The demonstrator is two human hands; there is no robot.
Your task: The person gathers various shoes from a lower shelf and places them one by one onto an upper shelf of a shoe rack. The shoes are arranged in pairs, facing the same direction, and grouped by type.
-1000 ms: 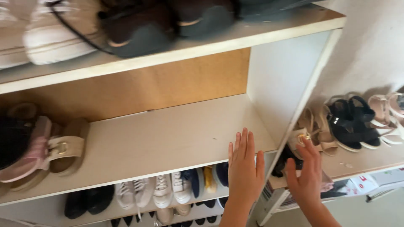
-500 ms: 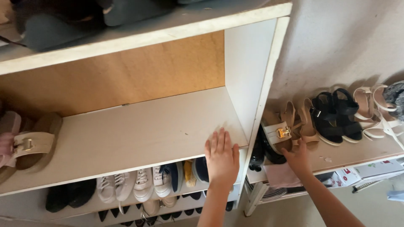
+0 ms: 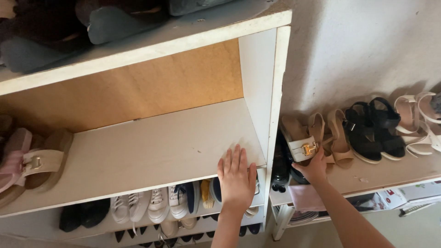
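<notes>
**Inspector:** Report the item in hand.

**Assistant:** A tan wedge sandal with a broad cream strap and a gold metal buckle point(image 3: 307, 146). It stands at the left end of the low white side shelf point(image 3: 390, 177), just beside the tall unit's side panel. The right hand point(image 3: 314, 169) is closed on its near edge below the strap, fingers curled under the sole.

**Inspector:** And the other hand?

**Assistant:** The left hand point(image 3: 237, 180) lies flat and released, fingers spread, palm down on the near right corner of the bare white middle shelf board point(image 3: 151, 154). It grasps nothing.

**Inspector:** Neighbouring footwear?

**Assistant:** On the side shelf, right of the held sandal: a second tan wedge sandal point(image 3: 339, 140) touching it, a pair of black strappy sandals point(image 3: 372, 128), then pale pink strappy sandals point(image 3: 420, 121) at the far right. At the left end of the middle board, a cream-strapped slide sandal point(image 3: 39, 163). Below, a row of white trainers point(image 3: 151, 204) and dark shoes point(image 3: 82, 216). On the top shelf, dark grey shoes point(image 3: 105, 23).

**Inspector:** Surroundings?

**Assistant:** White laminate shelving with a brown fibreboard back panel point(image 3: 138, 87); a rough off-white plastered wall point(image 3: 363, 46) behind the side shelf.
</notes>
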